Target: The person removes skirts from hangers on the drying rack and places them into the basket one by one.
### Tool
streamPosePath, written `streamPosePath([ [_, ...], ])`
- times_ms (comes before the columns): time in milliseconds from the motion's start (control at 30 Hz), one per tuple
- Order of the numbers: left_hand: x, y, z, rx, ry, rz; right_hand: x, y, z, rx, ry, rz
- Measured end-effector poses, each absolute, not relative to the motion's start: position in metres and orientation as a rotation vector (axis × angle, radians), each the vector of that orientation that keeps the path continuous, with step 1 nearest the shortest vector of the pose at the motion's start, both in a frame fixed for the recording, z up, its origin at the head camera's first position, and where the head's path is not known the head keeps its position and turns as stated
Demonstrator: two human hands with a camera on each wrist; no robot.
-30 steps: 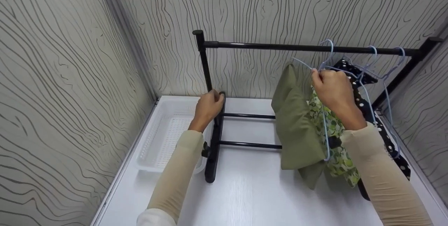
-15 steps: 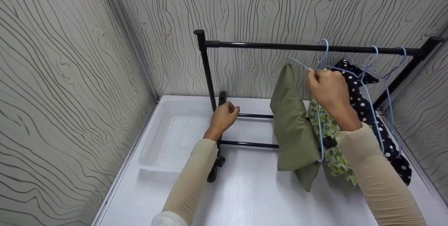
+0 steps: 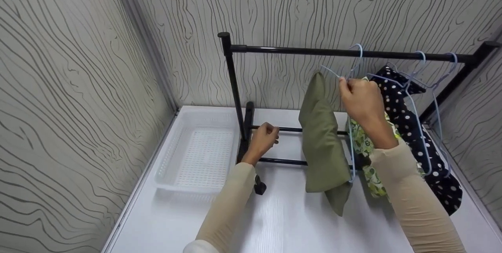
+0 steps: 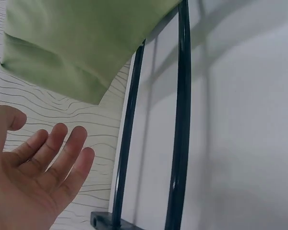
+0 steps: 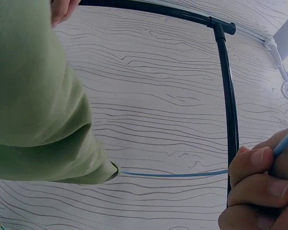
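Note:
My right hand (image 3: pixel 362 102) grips a light-blue wire hanger (image 3: pixel 352 147) close under its hook, which is up at the black rack's top bar (image 3: pixel 290 50). An olive-green cloth piece (image 3: pixel 323 143) with pointed corners hangs at this hanger. In the right wrist view, curled fingers (image 5: pixel 253 187) hold the blue wire, which runs to a corner of the green cloth (image 5: pixel 48 105). My left hand (image 3: pixel 262 141) is over the rack's lower bars, left of the cloth. Its fingers are loosely bent and hold nothing; the left wrist view shows the open palm (image 4: pixel 38 177) below the cloth.
Right of the green cloth hang a leaf-patterned green cloth (image 3: pixel 374 180) and a black polka-dot cloth (image 3: pixel 445 190), with more blue hangers (image 3: pixel 421 135). A white perforated basket (image 3: pixel 166 166) stands left of the rack's post (image 3: pixel 234 88). Wood-patterned walls (image 3: pixel 274 6) enclose the white table (image 3: pixel 290 225).
My right hand has slid left with the hanger and green cloth along the bar. My left hand has left the rack's post and moved right and toward me, over the lower bars.

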State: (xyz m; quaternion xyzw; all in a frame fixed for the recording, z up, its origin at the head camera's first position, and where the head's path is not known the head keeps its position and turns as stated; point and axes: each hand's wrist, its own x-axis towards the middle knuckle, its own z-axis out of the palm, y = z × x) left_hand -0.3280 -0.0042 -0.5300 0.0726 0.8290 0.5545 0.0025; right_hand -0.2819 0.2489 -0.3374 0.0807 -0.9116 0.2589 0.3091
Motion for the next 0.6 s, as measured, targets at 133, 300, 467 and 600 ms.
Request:
streamPosePath([
  [133, -0.326, 0.005, -0.535, 0.176, 2.5, 1.808, -0.28, 0.245, -0.337, 0.196, -2.411, 0.702],
  [300, -0.324, 0.013, -0.539, 0.073, 2.33, 1.92, -0.277, 0.239, -0.337, 0.202, -2.411, 0.726],
  [467, -0.321, 0.02, -0.541, 0.009, 2.149, 1.968, -0.276, 0.233, -0.337, 0.21, -2.406, 0.738],
  [600, -0.321, 0.024, -0.541, -0.013, 2.087, 1.971, -0.276, 0.229, -0.336, 0.232, -2.383, 0.737],
])
